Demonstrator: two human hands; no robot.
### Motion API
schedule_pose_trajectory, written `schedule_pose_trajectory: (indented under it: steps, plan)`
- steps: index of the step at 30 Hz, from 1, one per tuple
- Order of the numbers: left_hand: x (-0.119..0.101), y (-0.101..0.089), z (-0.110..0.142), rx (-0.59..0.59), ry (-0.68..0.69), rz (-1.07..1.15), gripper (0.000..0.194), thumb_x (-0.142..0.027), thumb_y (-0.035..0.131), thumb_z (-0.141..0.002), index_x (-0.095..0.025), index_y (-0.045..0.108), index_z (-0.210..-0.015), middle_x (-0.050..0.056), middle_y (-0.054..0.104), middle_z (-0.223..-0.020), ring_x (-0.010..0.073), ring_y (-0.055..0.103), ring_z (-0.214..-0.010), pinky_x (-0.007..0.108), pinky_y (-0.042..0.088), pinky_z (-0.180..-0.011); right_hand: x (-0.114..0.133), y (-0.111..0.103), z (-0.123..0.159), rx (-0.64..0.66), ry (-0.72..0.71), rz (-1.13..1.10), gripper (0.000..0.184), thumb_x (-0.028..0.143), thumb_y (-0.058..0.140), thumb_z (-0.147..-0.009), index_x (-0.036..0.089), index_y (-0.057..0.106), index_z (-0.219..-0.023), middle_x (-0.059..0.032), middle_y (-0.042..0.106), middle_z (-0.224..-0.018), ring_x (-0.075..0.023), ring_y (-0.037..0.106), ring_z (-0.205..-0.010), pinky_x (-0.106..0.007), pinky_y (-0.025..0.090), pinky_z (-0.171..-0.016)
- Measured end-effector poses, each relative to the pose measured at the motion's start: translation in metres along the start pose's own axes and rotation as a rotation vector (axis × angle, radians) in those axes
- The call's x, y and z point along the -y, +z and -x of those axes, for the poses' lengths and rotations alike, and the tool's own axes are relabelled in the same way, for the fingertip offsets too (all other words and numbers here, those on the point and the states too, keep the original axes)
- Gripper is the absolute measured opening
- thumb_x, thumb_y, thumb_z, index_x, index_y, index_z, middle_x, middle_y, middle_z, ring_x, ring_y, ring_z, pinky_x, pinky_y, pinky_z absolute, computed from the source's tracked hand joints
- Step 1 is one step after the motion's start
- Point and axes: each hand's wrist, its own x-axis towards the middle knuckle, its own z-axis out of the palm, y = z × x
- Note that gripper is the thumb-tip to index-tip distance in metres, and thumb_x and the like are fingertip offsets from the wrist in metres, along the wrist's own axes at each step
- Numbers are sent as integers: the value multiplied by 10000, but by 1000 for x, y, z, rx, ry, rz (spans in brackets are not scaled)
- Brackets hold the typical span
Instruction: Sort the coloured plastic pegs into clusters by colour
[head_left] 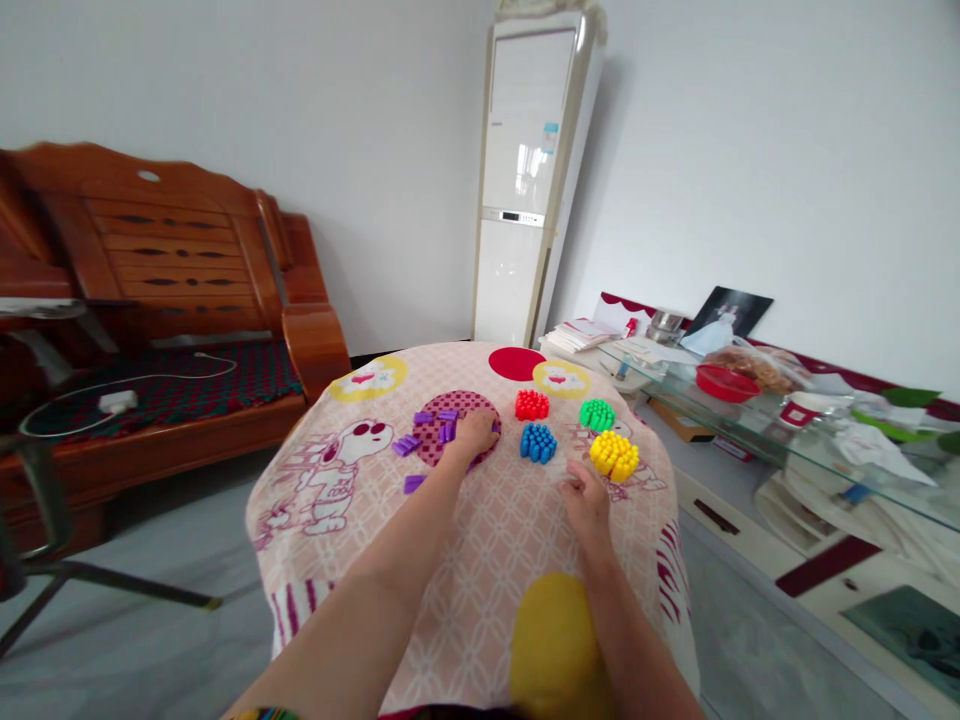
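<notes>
Over the maroon circle printed on the tablecloth, my left hand (478,430) reaches down among small purple pieces (448,430). Its fingers are bent downward and mostly hidden, so any grip is not visible. More purple pieces lie loose to its left, such as a purple piece (414,484) near my forearm. My right hand (586,497) rests low at the table with curled fingers; whatever may be in them is too small to name. Just beyond it stand tight clusters of small pegs: a yellow cluster (614,456), a blue cluster (538,443), a green cluster (597,414) and a red cluster (532,404).
A patterned cloth (480,560) covers the table. To the right, a glass-topped cabinet (750,420) carries a red bowl (726,383), papers and a cup. A wooden bench (172,260) stands left, and a tall white air conditioner (525,180) fills the corner.
</notes>
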Motion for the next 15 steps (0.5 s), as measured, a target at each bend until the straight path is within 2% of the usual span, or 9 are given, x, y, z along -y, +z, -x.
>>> schedule_pose_trajectory:
  steps: [5,7,9,12,13,15]
  plan:
    - [-9,9,37,19,65,22,283,-204,619,-808,-208,691,-1082,102,699,-1146,243,634,-1100,330,499,-930,4,-1,0,19,36,-1,450,331,566,-662,150,741,-1035,-141,751,-1008,-270,688,-832,-415,563,-807]
    - [-11,3,45,14,97,71,235,-225,605,-830,-207,709,-1040,82,727,-1057,220,667,-998,300,510,-878,5,-2,0,29,39,-3,432,331,572,-658,158,745,-1013,-138,752,-1001,-267,687,-818,-411,566,-788]
    - [-10,-7,46,-65,93,131,221,-258,583,-864,-197,723,-1023,85,739,-1025,218,678,-959,294,505,-880,5,-3,1,33,22,2,405,328,572,-665,170,750,-993,-128,756,-966,-263,685,-804,-410,567,-777]
    - [6,-23,38,-245,-34,145,310,-281,549,-896,-170,695,-1146,120,708,-1178,244,639,-1117,311,459,-989,4,-4,3,30,-29,19,373,314,562,-676,181,757,-964,-113,758,-915,-254,680,-786,-409,563,-784]
    - [14,-27,35,-269,-89,126,353,-281,543,-900,-155,668,-1204,134,681,-1243,250,610,-1179,315,440,-1022,4,-4,3,27,-44,25,363,309,559,-677,184,759,-954,-110,759,-914,-250,678,-785,-407,561,-787]
    - [32,-28,31,-239,-179,80,419,-292,552,-896,-120,629,-1271,167,636,-1316,270,569,-1245,335,420,-1054,4,-4,3,18,-64,35,346,307,553,-682,194,761,-934,-108,760,-928,-247,678,-793,-401,558,-787]
